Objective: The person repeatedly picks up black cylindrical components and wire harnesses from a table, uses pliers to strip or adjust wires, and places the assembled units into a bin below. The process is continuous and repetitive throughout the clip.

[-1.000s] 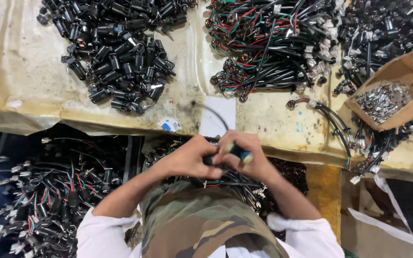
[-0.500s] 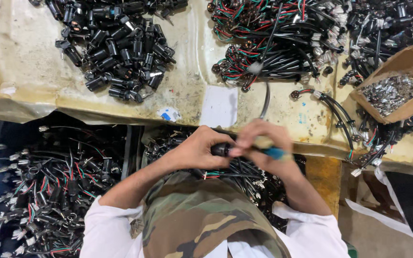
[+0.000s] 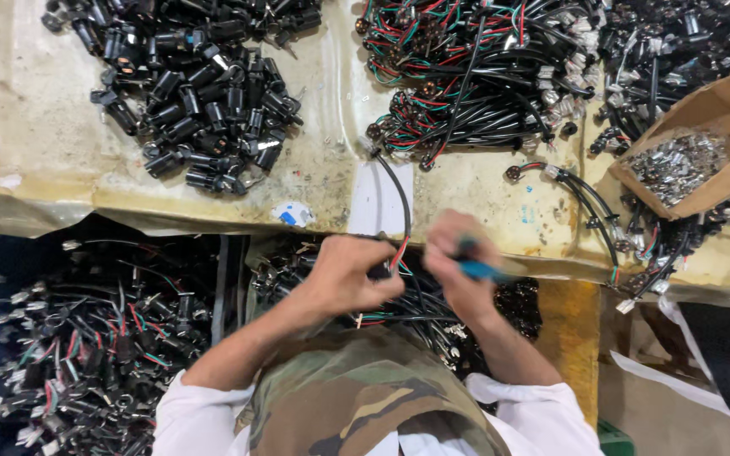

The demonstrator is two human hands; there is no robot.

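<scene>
Fingers of your left hand (image 3: 350,274) clench a black cable (image 3: 400,198) whose long axis runs toward 12 o'clock onto the table (image 3: 35,169); your right hand (image 3: 458,268), at 3 o'clock of it, grips a blue-handled tool (image 3: 483,270) pointing toward 4 o'clock.

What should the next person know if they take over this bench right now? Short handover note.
Left hand: closed on a black cable with red and green leads, at the bench edge.
Right hand: gripping a blue-handled tool, blurred, close to the cable end.
Black connectors piled far left on the bench; wired harnesses far centre; cardboard box of metal bits right.
Done: cannot tell.
Left: this cable in hand.
</scene>
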